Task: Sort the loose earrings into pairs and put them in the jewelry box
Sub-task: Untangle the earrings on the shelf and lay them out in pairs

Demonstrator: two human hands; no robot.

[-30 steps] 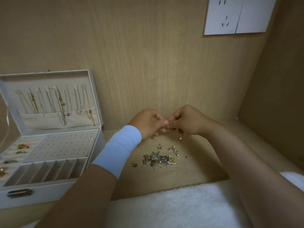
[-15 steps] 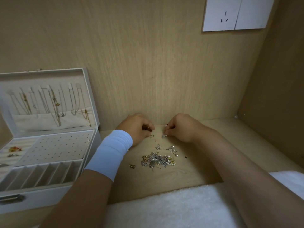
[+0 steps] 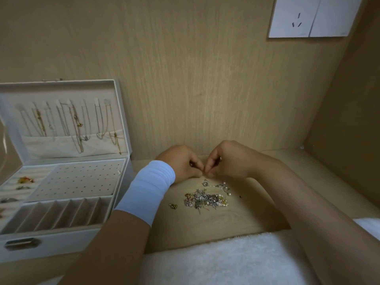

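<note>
A small heap of loose earrings [image 3: 206, 199], gold, silver and pearl, lies on the wooden desk. One gold earring [image 3: 173, 206] sits apart to its left. My left hand [image 3: 182, 163], with a white wrist band, and my right hand [image 3: 227, 160] rest on the desk just behind the heap, fingertips pinched together and touching. What lies between the fingertips is too small to make out. The white jewelry box [image 3: 61, 239] stands open at the left, with a perforated earring panel [image 3: 80, 178] and empty slots in front.
Necklaces hang inside the box lid [image 3: 67, 122]. A few pieces lie in the box's left compartment [image 3: 24, 179]. A white fluffy towel [image 3: 222, 262] covers the desk's near edge. Wooden walls close in behind and to the right, with a wall socket [image 3: 308, 17] at upper right.
Both hands came down from above the desk onto its surface behind the heap, briefly moved apart, and now meet again at the fingertips.
</note>
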